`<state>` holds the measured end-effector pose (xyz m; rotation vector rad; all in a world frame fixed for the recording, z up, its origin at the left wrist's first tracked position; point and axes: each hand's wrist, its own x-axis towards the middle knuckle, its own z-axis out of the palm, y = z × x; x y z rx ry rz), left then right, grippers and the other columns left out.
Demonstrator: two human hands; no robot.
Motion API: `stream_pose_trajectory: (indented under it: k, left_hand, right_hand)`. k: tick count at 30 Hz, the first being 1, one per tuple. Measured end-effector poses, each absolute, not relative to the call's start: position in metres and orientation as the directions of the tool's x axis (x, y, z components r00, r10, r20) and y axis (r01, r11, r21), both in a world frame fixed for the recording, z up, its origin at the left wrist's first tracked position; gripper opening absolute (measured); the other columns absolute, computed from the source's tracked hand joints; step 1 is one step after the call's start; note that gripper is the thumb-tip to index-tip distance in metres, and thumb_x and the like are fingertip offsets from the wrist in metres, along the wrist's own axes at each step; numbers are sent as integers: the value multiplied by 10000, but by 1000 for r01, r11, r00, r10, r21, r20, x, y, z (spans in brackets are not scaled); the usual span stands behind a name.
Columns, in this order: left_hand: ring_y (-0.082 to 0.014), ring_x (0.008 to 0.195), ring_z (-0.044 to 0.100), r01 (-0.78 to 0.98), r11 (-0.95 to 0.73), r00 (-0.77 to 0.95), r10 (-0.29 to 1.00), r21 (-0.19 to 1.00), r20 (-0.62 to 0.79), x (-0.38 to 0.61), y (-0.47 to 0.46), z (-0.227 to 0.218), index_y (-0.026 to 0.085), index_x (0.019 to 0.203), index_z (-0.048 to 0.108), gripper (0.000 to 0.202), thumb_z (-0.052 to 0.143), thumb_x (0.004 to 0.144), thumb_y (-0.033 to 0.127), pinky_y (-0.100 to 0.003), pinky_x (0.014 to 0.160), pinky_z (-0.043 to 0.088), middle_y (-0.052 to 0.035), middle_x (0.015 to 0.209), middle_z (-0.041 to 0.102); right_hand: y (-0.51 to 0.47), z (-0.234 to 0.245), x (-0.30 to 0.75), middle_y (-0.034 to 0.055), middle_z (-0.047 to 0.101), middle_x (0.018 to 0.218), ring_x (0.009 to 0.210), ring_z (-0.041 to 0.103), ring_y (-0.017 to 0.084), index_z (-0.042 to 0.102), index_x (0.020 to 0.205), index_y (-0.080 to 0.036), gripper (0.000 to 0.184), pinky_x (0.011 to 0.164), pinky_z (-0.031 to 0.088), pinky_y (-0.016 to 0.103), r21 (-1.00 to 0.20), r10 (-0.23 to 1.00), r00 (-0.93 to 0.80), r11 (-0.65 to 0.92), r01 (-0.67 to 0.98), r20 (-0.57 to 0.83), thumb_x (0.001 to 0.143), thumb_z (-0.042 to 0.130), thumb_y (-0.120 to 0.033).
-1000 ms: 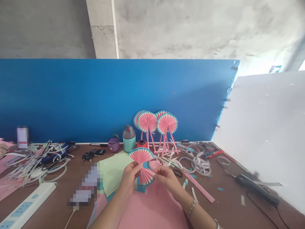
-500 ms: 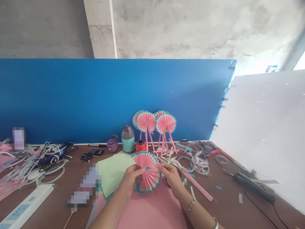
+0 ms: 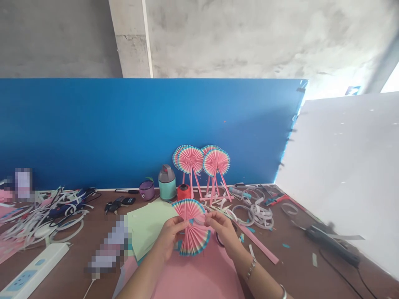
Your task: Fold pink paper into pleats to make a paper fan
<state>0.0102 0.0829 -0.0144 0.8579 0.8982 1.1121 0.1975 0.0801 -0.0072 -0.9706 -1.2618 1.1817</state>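
A pleated pink paper fan (image 3: 193, 240) with blue and cream edging is held upright over a pink sheet (image 3: 199, 274). My left hand (image 3: 172, 232) pinches it near its middle, thumb in front. The folds spread above and below, with a gap on the right side. Just right of that gap is my right hand (image 3: 218, 226), its thumb and fingertips pressed together; whether anything small is between them is hidden. Behind stand several finished-looking pink fan wheels (image 3: 217, 162) on paper-strip legs.
Green sheets (image 3: 149, 224) lie left of my hands. A teal container (image 3: 167, 185), purple pot (image 3: 146, 189) and red item (image 3: 183, 192) stand behind. Curled white strips (image 3: 257, 214) and a glue gun (image 3: 332, 245) are on the right. A power strip (image 3: 35, 272) lies front left.
The right side of the fan has opened into a wider gap, with the lower folds sitting lower. My right fingertips are slightly apart from the fan's folds; my left hand keeps its hold.
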Motion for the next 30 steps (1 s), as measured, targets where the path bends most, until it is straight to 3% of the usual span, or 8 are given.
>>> stream_pose_trajectory:
  k: [9,14,18,30]
  left_hand:
    - [-160,685,647,-437,319,314,930,841,-190,11,79,-9,138,809,676,240,766,650,294,-254,679,471,-61,761,712]
    - [-166,697,651,-450,340,389,907,826,-162,12,76,-10,124,889,687,246,742,694,264,-262,702,473,-82,802,717]
    - [-186,797,655,-476,345,446,887,809,-115,12,75,-14,123,905,688,213,716,727,236,-276,757,468,-103,907,711]
    - [-200,779,658,-424,333,487,868,842,-98,13,72,-13,112,858,706,251,746,699,302,-284,754,463,-124,874,710]
  right_hand:
    - [72,-2,198,29,628,815,830,571,186,690,790,-214,146,802,443,306,-966,943,-216,238,-99,255,787,596,-325]
    - [71,-10,194,45,643,854,827,573,185,724,927,-251,219,806,455,329,-919,872,-333,393,40,359,836,563,-368]
    - [68,-8,190,63,656,865,841,583,198,737,906,-244,231,829,451,353,-899,864,-337,427,97,374,834,563,-378]
    - [68,-9,192,81,729,864,874,640,231,757,869,-236,225,835,475,378,-900,865,-332,426,88,377,786,560,-304]
